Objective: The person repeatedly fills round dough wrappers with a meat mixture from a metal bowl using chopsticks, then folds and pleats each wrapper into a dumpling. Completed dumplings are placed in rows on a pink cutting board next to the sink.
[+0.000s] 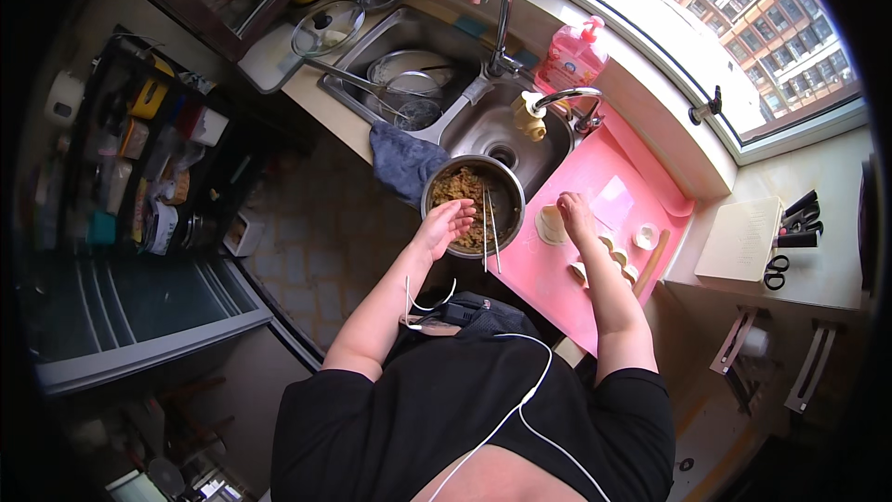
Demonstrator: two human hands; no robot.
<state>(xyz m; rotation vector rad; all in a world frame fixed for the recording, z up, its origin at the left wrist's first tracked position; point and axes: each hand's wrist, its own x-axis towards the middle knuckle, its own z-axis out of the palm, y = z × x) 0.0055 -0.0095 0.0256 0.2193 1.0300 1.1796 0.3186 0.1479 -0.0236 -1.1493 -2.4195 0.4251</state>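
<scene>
A steel bowl point(519, 188) of minced filling point(460, 185) stands at the sink's front edge. My left hand point(449, 226) is over the bowl's near left side, palm turned inward and fingers loosely curved, with nothing seen in it. A pair of metal chopsticks point(493, 230) leans in the filling, ends over the near rim. To the right, a small stack of round dough wrappers point(550, 226) lies on a pink mat point(529, 272). My right hand point(577, 216) is bent down at the stack's right edge; its fingertips are too hidden to show a grip. Several folded dumplings point(617, 258) sit beneath the right forearm.
Right of the dumplings are a small white dish point(646, 236) and a wooden rolling pin point(651, 261). Behind the bowl, a faucet point(571, 94) arches over the sink basin point(474, 125). A blue cloth point(404, 160) hangs at the counter edge. A knife block point(739, 240) stands far right.
</scene>
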